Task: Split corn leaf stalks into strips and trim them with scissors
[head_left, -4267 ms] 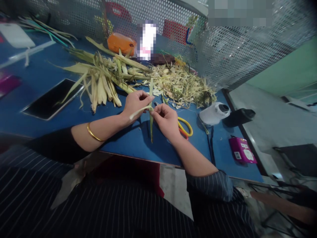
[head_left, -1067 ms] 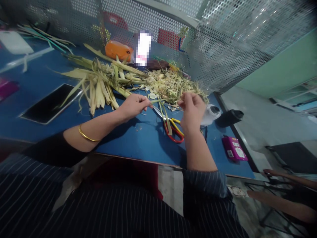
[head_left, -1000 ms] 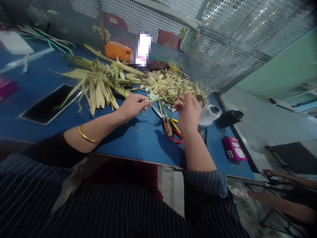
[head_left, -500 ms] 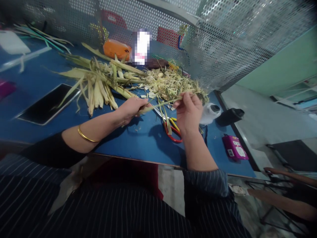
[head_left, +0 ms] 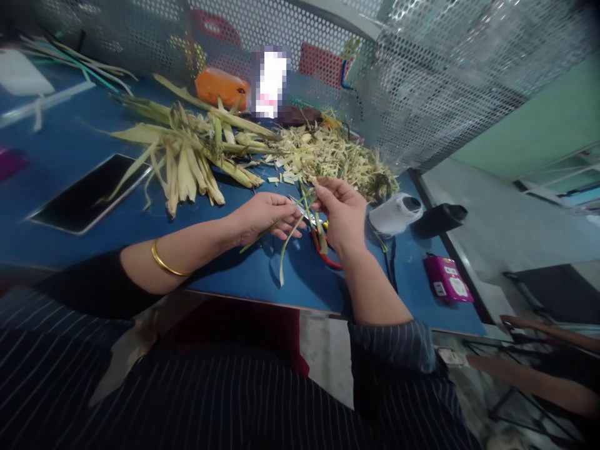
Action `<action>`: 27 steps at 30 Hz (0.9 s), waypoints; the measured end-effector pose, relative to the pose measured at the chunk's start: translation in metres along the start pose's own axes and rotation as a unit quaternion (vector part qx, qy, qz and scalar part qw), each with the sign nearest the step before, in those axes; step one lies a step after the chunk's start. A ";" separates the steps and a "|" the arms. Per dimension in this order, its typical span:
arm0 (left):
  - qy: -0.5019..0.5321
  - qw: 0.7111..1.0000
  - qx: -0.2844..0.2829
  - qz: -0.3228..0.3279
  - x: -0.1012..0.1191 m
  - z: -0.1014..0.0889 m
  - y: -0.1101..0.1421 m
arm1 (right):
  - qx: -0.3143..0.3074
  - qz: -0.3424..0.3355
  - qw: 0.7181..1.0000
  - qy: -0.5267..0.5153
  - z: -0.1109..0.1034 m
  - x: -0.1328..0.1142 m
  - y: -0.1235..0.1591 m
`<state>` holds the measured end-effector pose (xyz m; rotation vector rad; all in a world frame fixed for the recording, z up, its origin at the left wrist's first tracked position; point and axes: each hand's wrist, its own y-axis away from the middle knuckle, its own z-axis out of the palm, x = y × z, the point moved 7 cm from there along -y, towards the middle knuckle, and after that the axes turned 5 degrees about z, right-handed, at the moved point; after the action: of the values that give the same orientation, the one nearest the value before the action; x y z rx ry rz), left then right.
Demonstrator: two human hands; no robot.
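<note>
- Thin pale-green strips of plant leaf [head_left: 284, 253] are between the two hands, above the blue table [head_left: 253, 278]; they look light, soft, easy to split, so best is pinching them flat near the crossing.
- Right hand [head_left: 347, 219]: thumb and fingertips pinch the strips.
- Left hand [head_left: 262, 217]: fingers half curled; I cannot tell if they grip, the view is small.
- Beneath: scissors with red and yellow handles [head_left: 334, 265].
- Far side: heap of shredded straw-coloured husk [head_left: 332, 156].

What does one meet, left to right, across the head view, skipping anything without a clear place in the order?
Dark-screened device, left hand, right hand, white spool, purple packet.
</note>
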<state>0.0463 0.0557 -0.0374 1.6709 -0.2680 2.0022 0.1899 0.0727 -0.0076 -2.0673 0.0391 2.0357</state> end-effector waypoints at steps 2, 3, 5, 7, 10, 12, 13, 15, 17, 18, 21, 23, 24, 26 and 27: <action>-0.001 1.000 -0.014 -0.004 -0.001 0.003 0.001 | -0.004 0.002 1.000 -0.018 -0.001 0.000 -0.001; 0.000 1.000 -0.020 -0.006 -0.001 0.004 0.001 | -0.004 0.000 1.000 -0.024 -0.002 -0.001 -0.001; 0.007 1.000 -0.027 -0.014 -0.001 0.005 0.002 | 0.004 -0.011 1.000 -0.020 -0.003 -0.003 0.000; 0.018 0.999 -0.033 -0.022 -0.002 0.008 0.003 | 0.015 -0.027 0.999 -0.005 -0.004 -0.007 0.001; 0.030 0.998 -0.052 -0.033 -0.004 0.013 0.006 | 0.027 -0.056 0.998 0.001 -0.006 -0.011 0.002; 0.030 0.996 -0.071 -0.045 -0.006 0.017 0.008 | 0.029 -0.065 0.997 0.001 -0.007 -0.012 0.001; 0.032 0.995 -0.078 -0.051 -0.007 0.018 0.009 | 0.032 -0.065 0.997 0.004 -0.007 -0.011 0.001; 0.047 0.995 -0.071 -0.059 -0.006 0.018 0.009 | 0.042 -0.060 0.997 0.015 -0.009 -0.011 0.000; 0.087 0.995 -0.024 -0.035 0.000 0.010 0.005 | 0.047 -0.043 0.997 0.033 -0.009 -0.011 0.002; 0.111 0.994 0.011 -0.010 0.004 0.003 0.003 | 0.033 -0.029 0.998 0.048 -0.006 -0.010 0.003; 0.171 0.974 0.120 0.086 0.020 -0.021 -0.003 | -0.108 0.039 0.986 0.123 0.018 -0.003 0.014; 0.189 0.960 0.165 0.127 0.026 -0.033 -0.004 | -0.200 0.068 0.961 0.176 0.034 0.005 0.027; 0.194 0.955 0.177 0.138 0.027 -0.036 -0.004 | -0.220 0.070 0.954 0.193 0.039 0.008 0.031; 0.198 0.952 0.186 0.143 0.026 -0.038 -0.005 | -0.233 0.066 0.949 0.200 0.045 0.011 0.037; 0.199 0.952 0.185 0.142 0.025 -0.038 -0.005 | -0.232 0.070 0.951 0.190 0.047 0.013 0.038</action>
<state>0.0137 0.0842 -0.0223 1.4442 0.0203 2.6868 0.1373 0.0464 -0.0261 -2.7984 -0.2572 1.8146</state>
